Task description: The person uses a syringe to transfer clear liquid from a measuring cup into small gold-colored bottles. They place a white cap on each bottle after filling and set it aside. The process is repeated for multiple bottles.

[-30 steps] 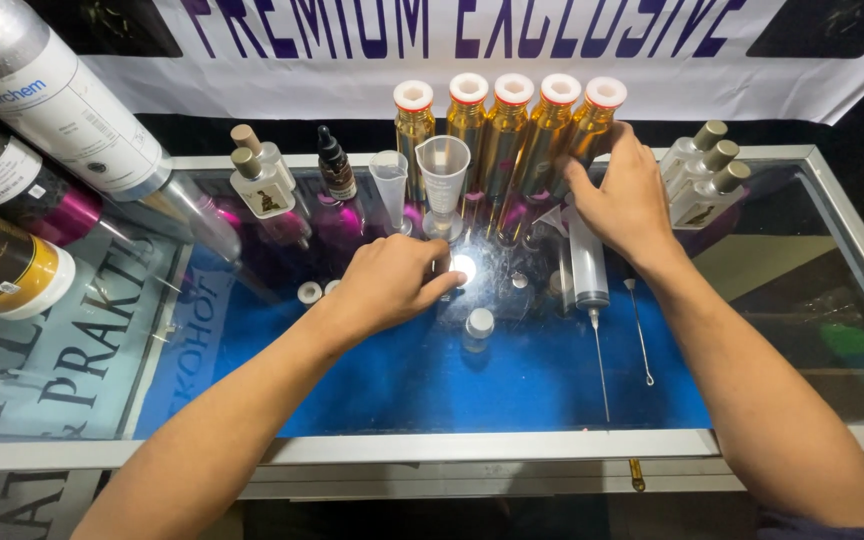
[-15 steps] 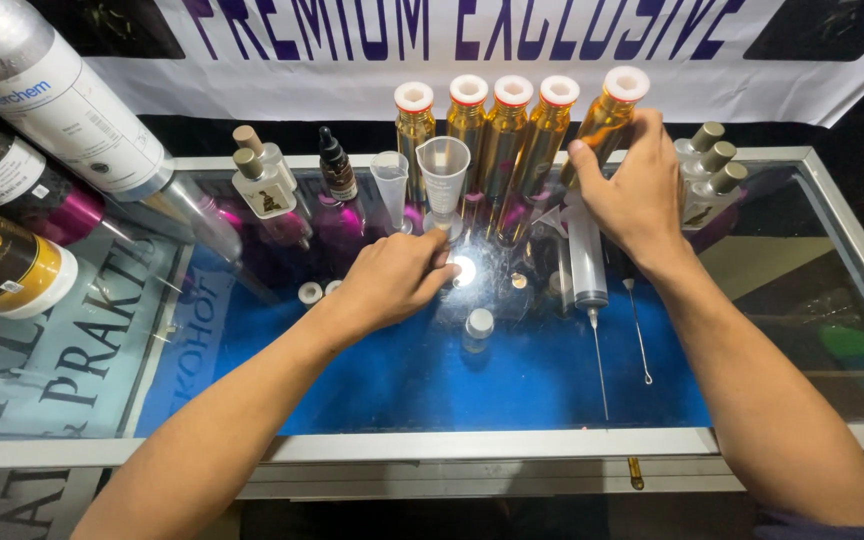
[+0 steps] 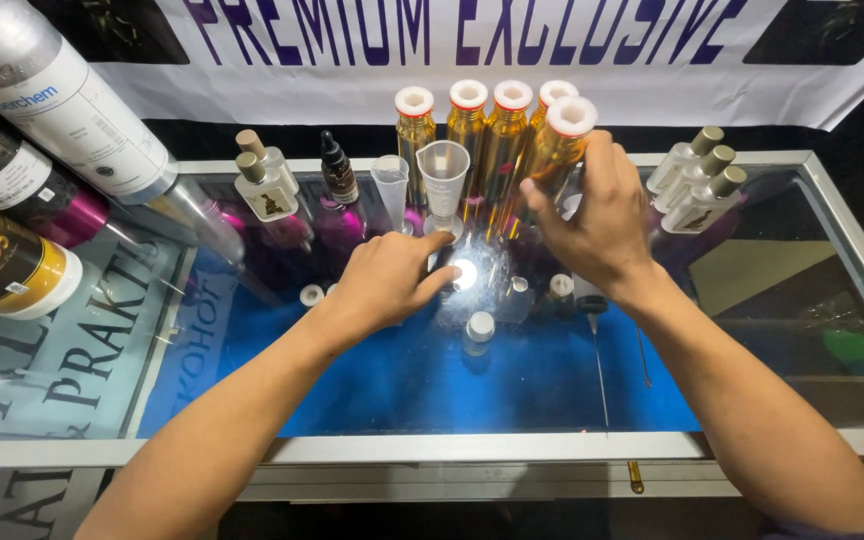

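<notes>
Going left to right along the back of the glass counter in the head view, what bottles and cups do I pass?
Two clear bottles with tan caps → dark dropper bottle → small clear cup → measuring cup → row of gold bottles → gold bottle in the right hand → three clear bottles with grey-tan caps.

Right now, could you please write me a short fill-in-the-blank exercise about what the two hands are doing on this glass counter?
1. The right hand grips a ____-coloured bottle with a white cap.
2. The left hand touches the base of a clear measuring ____.
3. Besides the held bottle, ____ matching bottles stand in a row behind it.
4. The counter has a top made of ____.

Missing words: gold; cup; four; glass
</notes>
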